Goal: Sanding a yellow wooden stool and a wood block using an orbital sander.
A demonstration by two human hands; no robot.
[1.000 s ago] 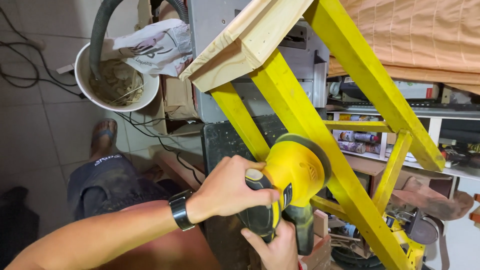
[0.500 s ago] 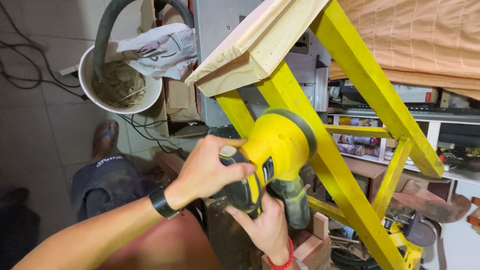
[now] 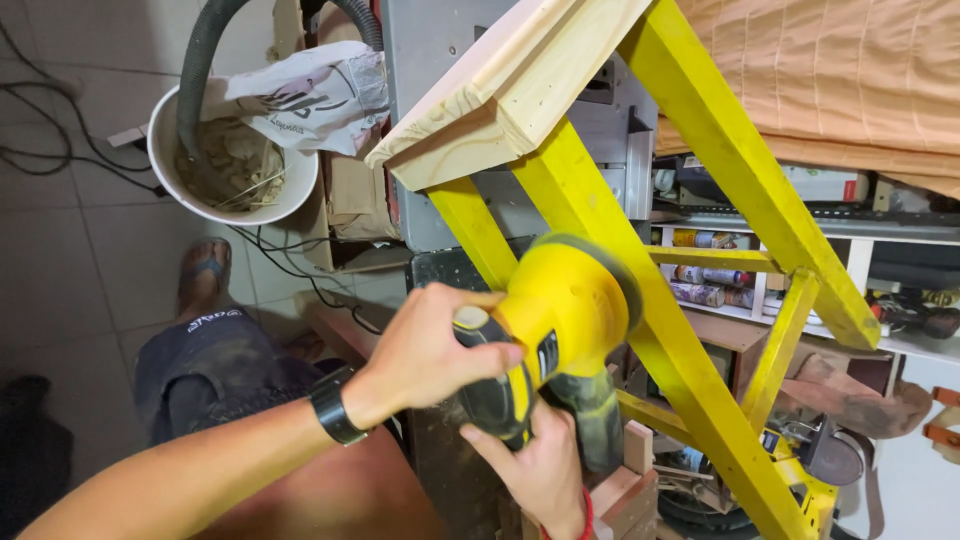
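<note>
Shifted up the yellow leg (image 3: pixel 640 330) toward frame centre: yellow sander (image 3: pixel 565 310), pad flat against it. Left hand (image 3: pixel 425 345) wrapped tight over the top; right hand (image 3: pixel 540 460) clasping the black handle below.

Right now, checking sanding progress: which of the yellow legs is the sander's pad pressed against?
The sander presses on the long middle leg running down from the bare wood top; the left leg and right leg are untouched.

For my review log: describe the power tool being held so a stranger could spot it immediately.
Find the yellow wooden frame crossing the picture. Against its front leg sits a sander, gripped by the left hand above and the right hand below. Its round yellow-and-black body sets it apart.
</note>
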